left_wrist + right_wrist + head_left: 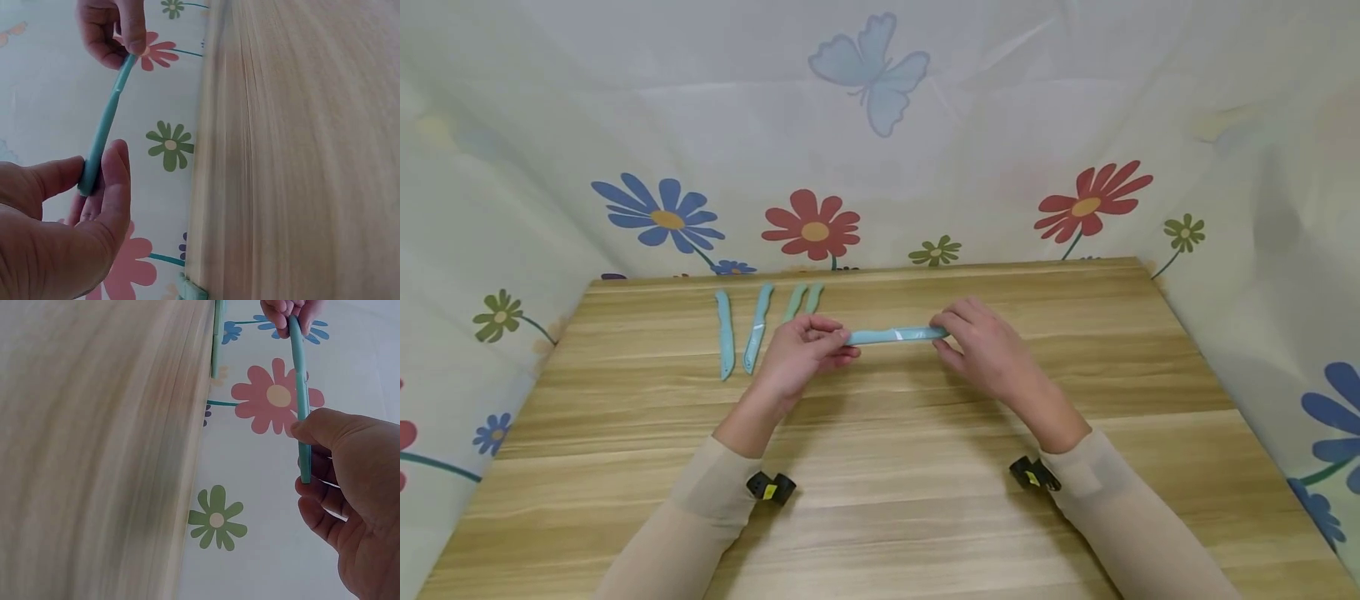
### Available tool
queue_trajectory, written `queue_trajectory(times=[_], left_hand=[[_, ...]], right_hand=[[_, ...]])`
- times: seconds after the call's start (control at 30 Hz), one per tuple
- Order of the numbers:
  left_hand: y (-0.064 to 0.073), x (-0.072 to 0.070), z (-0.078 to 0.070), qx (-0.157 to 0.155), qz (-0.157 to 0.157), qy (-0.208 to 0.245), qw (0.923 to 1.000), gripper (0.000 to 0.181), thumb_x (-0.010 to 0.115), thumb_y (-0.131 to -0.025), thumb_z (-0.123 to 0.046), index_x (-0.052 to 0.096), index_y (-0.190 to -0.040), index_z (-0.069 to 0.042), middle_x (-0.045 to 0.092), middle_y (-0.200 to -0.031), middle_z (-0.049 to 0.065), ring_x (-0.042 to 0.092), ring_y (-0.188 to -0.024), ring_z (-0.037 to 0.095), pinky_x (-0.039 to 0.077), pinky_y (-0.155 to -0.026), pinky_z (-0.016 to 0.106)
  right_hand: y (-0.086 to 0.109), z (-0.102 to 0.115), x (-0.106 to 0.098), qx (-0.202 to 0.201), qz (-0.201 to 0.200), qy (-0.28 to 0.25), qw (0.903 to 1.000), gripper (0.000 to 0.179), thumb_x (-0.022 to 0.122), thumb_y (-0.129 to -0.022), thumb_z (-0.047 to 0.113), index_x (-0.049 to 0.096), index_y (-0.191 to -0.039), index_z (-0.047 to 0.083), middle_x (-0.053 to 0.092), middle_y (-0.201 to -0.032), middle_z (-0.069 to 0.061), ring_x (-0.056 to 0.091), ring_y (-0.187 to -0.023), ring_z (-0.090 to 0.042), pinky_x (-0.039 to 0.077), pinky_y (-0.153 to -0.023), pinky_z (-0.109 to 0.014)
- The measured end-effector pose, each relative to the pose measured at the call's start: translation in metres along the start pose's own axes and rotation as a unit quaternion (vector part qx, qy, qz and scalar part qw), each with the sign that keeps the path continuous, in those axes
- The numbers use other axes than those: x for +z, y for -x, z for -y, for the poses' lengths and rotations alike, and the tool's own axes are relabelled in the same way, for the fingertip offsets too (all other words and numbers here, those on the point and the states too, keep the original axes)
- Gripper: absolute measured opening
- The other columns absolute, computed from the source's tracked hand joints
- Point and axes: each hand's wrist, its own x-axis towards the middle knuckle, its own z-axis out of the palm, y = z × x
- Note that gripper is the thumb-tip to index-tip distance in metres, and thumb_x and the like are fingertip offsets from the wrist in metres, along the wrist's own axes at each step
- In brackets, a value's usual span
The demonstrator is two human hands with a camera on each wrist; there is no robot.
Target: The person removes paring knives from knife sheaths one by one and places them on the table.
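At the near side, two beige sleeves (692, 512) are reaching in over the wood-grain surface (880, 533), and a small black camera (771, 488) is sitting at each wrist. Farther in, the left hand (793, 354) is pinching the left end of a light blue knife (872, 337) between thumb and fingers, its grip barely wider than the knife itself. The right hand (988, 346) is grasping the glossier right end the same way, thumb on the near side, fingers bending on the far side. Between them the knife is spanning left to right, hanging above the surface. Left of the left hand, two more blue knives (726, 337) are lying apart; two green knives (794, 302) are showing partly behind that hand. Beyond, a flowered white sheet (977, 167) is hanging at the far edge.
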Motion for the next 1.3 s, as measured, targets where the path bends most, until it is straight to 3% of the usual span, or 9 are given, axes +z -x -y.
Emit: queue_trajectory(times=[0.13, 0.23, 0.33, 0.47, 0.53, 0.6, 0.7, 0.9, 1.3], left_hand=[[0.002, 0.000, -0.001, 0.048, -0.017, -0.093, 0.9944, 0.032, 0.071, -0.104, -0.014, 0.062, -0.128, 0.004, 0.071, -0.116, 0.020, 0.075, -0.102, 0.032, 0.062, -0.090, 0.042], [0.006, 0.004, -0.004, 0.116, -0.040, -0.210, 0.9699, 0.031, 0.075, -0.102, -0.019, 0.068, -0.128, -0.003, 0.071, -0.118, 0.010, 0.071, -0.107, 0.031, 0.059, -0.093, 0.044], [0.010, 0.011, -0.007, 0.208, -0.056, -0.351, 0.9111, 0.039, 0.081, -0.097, -0.021, 0.070, -0.131, -0.007, 0.070, -0.126, 0.007, 0.064, -0.117, 0.029, 0.054, -0.100, 0.047], [0.014, 0.021, -0.008, 0.326, -0.056, -0.498, 0.8019, 0.047, 0.086, -0.092, -0.020, 0.069, -0.133, -0.005, 0.067, -0.131, 0.012, 0.060, -0.125, 0.033, 0.048, -0.109, 0.048], [0.014, 0.024, -0.008, 0.365, -0.057, -0.540, 0.7559, 0.047, 0.088, -0.090, -0.019, 0.070, -0.132, -0.004, 0.067, -0.130, 0.013, 0.060, -0.124, 0.035, 0.048, -0.110, 0.048], [0.015, 0.026, -0.007, 0.387, -0.060, -0.571, 0.7209, 0.048, 0.089, -0.089, -0.019, 0.070, -0.131, -0.005, 0.067, -0.130, 0.014, 0.061, -0.122, 0.036, 0.049, -0.108, 0.049], [0.017, 0.029, -0.006, 0.394, -0.066, -0.604, 0.6897, 0.049, 0.090, -0.089, -0.020, 0.070, -0.132, -0.010, 0.066, -0.132, 0.013, 0.059, -0.122, 0.036, 0.054, -0.098, 0.050], [0.019, 0.032, -0.003, 0.387, -0.070, -0.637, 0.6625, 0.045, 0.087, -0.091, -0.019, 0.070, -0.133, -0.014, 0.064, -0.130, 0.010, 0.057, -0.117, 0.034, 0.057, -0.083, 0.046], [0.017, 0.032, 0.000, 0.395, -0.082, -0.640, 0.6547, 0.027, 0.080, -0.096, -0.013, 0.077, -0.123, -0.012, 0.066, -0.109, 0.008, 0.056, -0.101, 0.030, 0.053, -0.074, 0.039]], right_hand=[[-0.001, 0.001, 0.000, -0.009, -0.005, -0.001, 0.9999, 0.022, 0.085, -0.090, 0.005, 0.075, -0.109, 0.001, 0.070, -0.105, -0.008, 0.062, -0.097, -0.026, 0.057, -0.084, -0.038], [-0.002, 0.001, 0.000, -0.017, -0.012, -0.001, 0.9998, 0.021, 0.085, -0.089, 0.005, 0.075, -0.108, 0.001, 0.070, -0.104, -0.009, 0.062, -0.096, -0.026, 0.057, -0.083, -0.038], [-0.002, 0.002, 0.000, -0.020, -0.015, 0.000, 0.9997, 0.021, 0.085, -0.090, 0.005, 0.075, -0.108, 0.001, 0.070, -0.104, -0.009, 0.062, -0.095, -0.026, 0.057, -0.083, -0.038], [-0.002, 0.003, -0.001, -0.021, -0.014, 0.002, 0.9997, 0.021, 0.085, -0.091, 0.006, 0.075, -0.109, 0.001, 0.071, -0.105, -0.009, 0.062, -0.096, -0.026, 0.057, -0.083, -0.037], [-0.003, 0.005, -0.001, -0.021, -0.016, 0.004, 0.9996, 0.021, 0.084, -0.091, 0.006, 0.075, -0.109, 0.001, 0.071, -0.105, -0.009, 0.063, -0.096, -0.026, 0.057, -0.084, -0.038], [-0.003, 0.006, -0.002, -0.023, -0.017, 0.006, 0.9996, 0.021, 0.084, -0.091, 0.006, 0.075, -0.109, 0.001, 0.070, -0.105, -0.009, 0.063, -0.097, -0.027, 0.057, -0.084, -0.038], [-0.004, 0.008, -0.002, -0.027, -0.020, 0.010, 0.9994, 0.021, 0.084, -0.091, 0.005, 0.075, -0.109, 0.001, 0.071, -0.105, -0.009, 0.063, -0.096, -0.027, 0.057, -0.084, -0.038], [-0.004, 0.011, -0.002, -0.033, -0.022, 0.017, 0.9991, 0.021, 0.085, -0.090, 0.005, 0.075, -0.108, 0.000, 0.071, -0.103, -0.009, 0.063, -0.093, -0.026, 0.057, -0.081, -0.036], [-0.004, 0.013, -0.001, -0.035, -0.025, 0.016, 0.9990, 0.025, 0.087, -0.087, 0.004, 0.075, -0.108, 0.000, 0.071, -0.103, -0.009, 0.062, -0.092, -0.026, 0.056, -0.081, -0.036]])
